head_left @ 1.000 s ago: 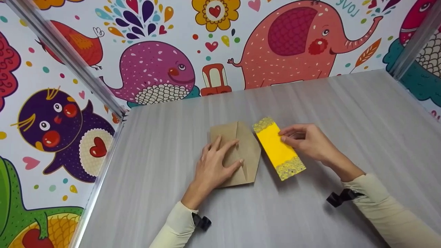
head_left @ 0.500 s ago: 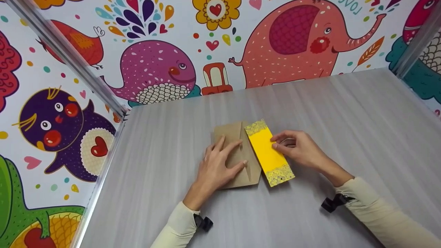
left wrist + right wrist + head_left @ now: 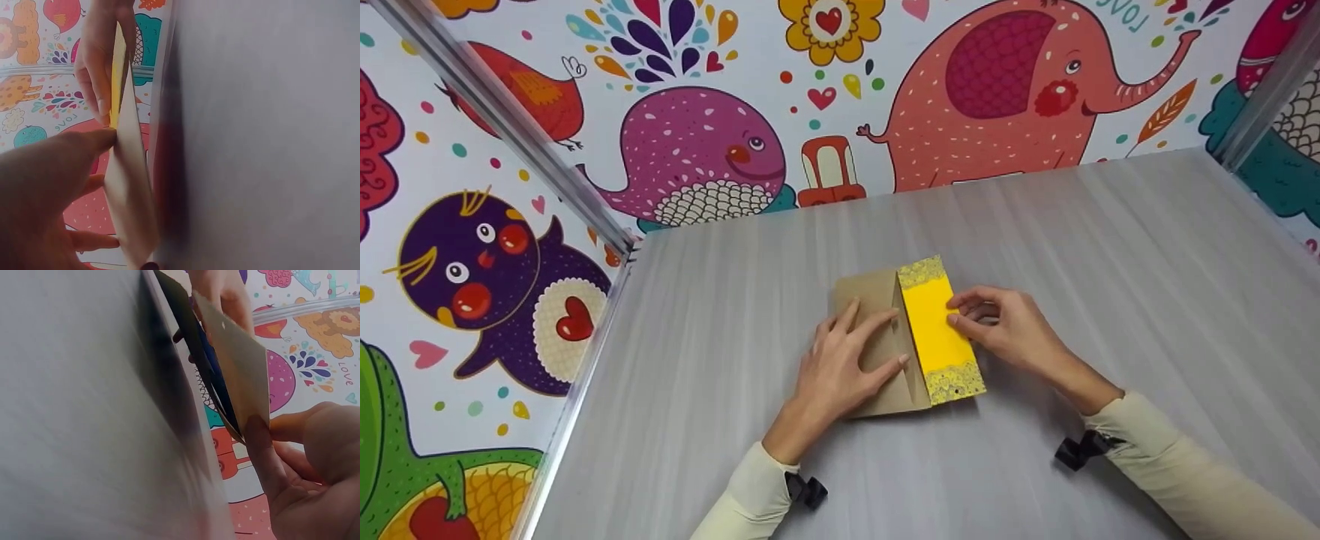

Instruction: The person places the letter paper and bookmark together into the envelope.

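A brown paper envelope [image 3: 877, 283] lies under the spread fingers of my left hand [image 3: 840, 371]. That hand grips it, with thumb and fingers on its upper face and some fingertips [image 3: 179, 336] showing beneath it in the right wrist view. To its right is a yellow card [image 3: 936, 322] with grey lace-patterned ends. My right hand [image 3: 1020, 330] pinches the card's right edge between thumb and fingers. The card covers the envelope's right-hand part; whether the two touch all along, I cannot tell. In the left wrist view, a gap shows between the envelope [image 3: 129, 169] and the table.
A grey wood-grain table [image 3: 720, 322] spreads around both hands. Patterned walls with cartoon animals [image 3: 701, 150] stand at the back and left, joined by a metal corner post [image 3: 525, 127]. Black camera mounts [image 3: 806, 491] sit on both wrists.
My right hand has brought the yellow card left and turned it a little, from beside the envelope to over its right part. My left hand has shifted slightly right with the envelope.
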The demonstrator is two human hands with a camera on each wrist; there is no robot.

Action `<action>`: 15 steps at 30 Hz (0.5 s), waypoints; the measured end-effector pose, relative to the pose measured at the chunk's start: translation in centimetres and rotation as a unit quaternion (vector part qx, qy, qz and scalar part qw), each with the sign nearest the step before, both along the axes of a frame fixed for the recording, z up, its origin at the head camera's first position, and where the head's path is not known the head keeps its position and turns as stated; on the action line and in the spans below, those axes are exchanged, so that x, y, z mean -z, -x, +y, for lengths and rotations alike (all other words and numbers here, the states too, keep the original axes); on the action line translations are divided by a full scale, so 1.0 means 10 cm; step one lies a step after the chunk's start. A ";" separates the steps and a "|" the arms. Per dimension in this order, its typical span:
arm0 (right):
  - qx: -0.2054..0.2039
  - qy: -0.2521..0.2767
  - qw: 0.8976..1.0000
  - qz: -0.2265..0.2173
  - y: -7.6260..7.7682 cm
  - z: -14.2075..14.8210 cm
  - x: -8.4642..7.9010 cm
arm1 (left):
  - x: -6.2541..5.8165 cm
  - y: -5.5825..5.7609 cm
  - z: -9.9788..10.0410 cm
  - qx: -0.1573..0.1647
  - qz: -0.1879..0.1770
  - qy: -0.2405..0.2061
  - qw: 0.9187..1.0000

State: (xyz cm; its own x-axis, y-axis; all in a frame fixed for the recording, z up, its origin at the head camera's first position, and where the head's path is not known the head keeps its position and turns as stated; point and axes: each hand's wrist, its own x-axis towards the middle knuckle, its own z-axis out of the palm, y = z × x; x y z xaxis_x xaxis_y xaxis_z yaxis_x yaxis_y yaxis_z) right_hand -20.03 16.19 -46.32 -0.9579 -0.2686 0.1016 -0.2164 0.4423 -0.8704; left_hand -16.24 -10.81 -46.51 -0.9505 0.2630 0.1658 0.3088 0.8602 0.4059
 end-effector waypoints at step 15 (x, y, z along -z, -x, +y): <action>0.004 -0.014 0.999 0.042 -0.06 -0.08 0.01 | -0.02 -0.04 0.03 -0.002 -0.004 -0.004 1.000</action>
